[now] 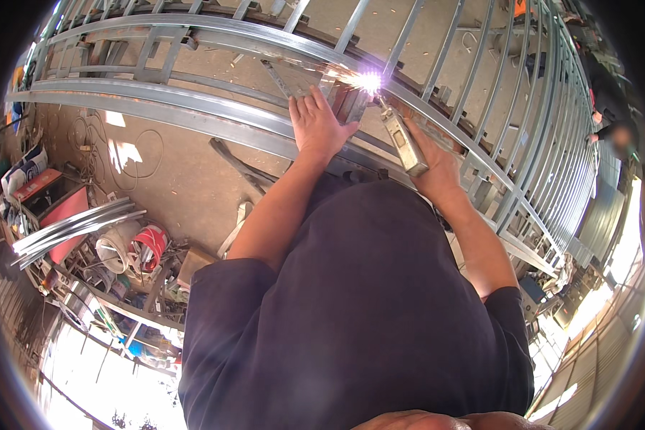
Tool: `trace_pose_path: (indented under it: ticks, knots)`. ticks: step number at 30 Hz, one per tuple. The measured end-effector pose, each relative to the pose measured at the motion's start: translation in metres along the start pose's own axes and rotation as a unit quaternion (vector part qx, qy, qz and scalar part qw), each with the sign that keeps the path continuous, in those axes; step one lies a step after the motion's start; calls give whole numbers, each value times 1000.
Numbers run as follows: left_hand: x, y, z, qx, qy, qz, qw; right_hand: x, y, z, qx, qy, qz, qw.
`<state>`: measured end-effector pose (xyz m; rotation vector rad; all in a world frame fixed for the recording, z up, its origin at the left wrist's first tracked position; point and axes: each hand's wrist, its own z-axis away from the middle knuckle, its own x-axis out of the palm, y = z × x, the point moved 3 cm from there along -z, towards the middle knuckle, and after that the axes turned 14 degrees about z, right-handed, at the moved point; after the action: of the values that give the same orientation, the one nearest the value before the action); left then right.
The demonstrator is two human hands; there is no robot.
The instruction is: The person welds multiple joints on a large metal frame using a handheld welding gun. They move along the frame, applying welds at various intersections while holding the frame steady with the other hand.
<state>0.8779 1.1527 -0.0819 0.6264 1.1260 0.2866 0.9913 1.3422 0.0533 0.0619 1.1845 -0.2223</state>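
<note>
In my right hand (438, 166) is a boxy metal welding gun (403, 142), its narrow tip pointing away from me. A bright violet-white arc (370, 82) burns at the tip, against the long rail (265, 47) of a metal frame, and sparks fly off to the left. The glare hides the exact spot being touched. Left of the gun my left hand (315, 123) reaches over the frame with its fingers stretched out and its thumb apart. It is close to a short crosspiece (354, 104) beside the arc; whether it presses on the metal I cannot tell.
Many parallel bars (480, 79) run across the frame to the right. At far right, another person (613, 107) stands beside the bars. On the left are a bundle of metal strips (79, 228), a red bucket (149, 247) and a cable (132, 175) on the floor.
</note>
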Motion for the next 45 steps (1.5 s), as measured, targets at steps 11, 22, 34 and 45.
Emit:
trace_pose_path:
  ticks: [11, 22, 34, 45]
  knots:
    - [1, -1, -1, 3, 9, 2, 1000, -1, 4, 3, -13, 28, -10, 999]
    - [-4, -9, 0, 13, 68, 31, 997, -21, 30, 16, 0, -62, -171, 983]
    - [-72, -142, -7, -444, 465, 469, 605, -1, 61, -83, -2, -338, -388, 857]
    - [-69, -140, -9, -448, 486, 397, 637, 32, 36, -123, -43, -452, -472, 755]
